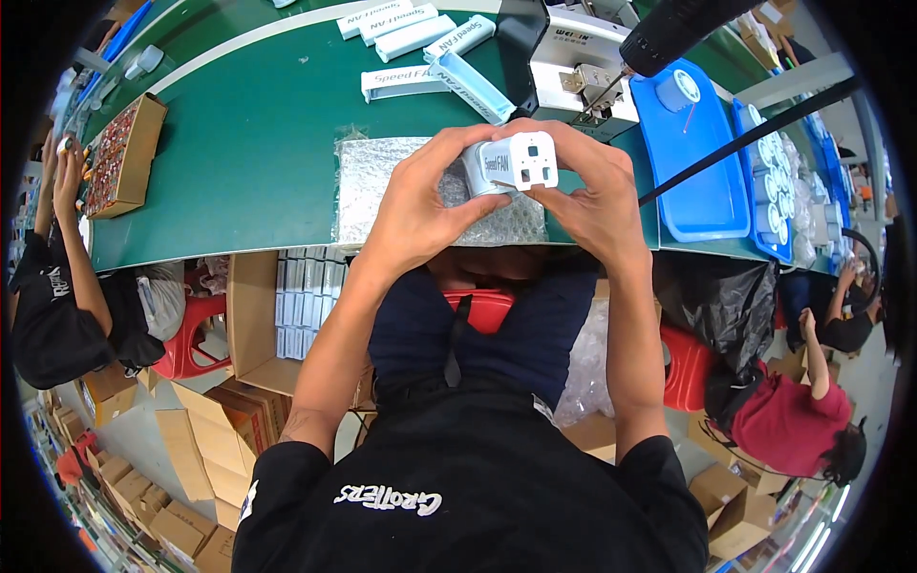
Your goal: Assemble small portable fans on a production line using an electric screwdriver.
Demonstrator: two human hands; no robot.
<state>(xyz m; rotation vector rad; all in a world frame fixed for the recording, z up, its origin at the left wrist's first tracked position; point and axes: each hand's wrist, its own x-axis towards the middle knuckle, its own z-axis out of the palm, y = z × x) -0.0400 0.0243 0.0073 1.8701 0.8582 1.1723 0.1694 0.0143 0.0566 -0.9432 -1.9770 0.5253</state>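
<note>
Both of my hands hold a white and pale-blue plastic casing (498,164) above the front edge of the green table. Square holes show in its white end, which faces up toward me. My left hand (423,203) grips its left side, thumb along the lower edge. From the right, my right hand (590,194) curls around it, with the thumb by the holed end. The far side of the casing and some fingertips are hidden. Beneath lies a bubble-wrap sheet (368,186). Several long, pale plastic shells (413,38) lie beyond my hands, some showing an open hollow side.
A boxy screw feeder (573,48) stands at the back right, with a black electric screwdriver (659,43) hanging over it. Right of it, a blue tray (702,205) carries a round white part (678,90). A carton (127,158) stands at left. Co-workers sit on both sides.
</note>
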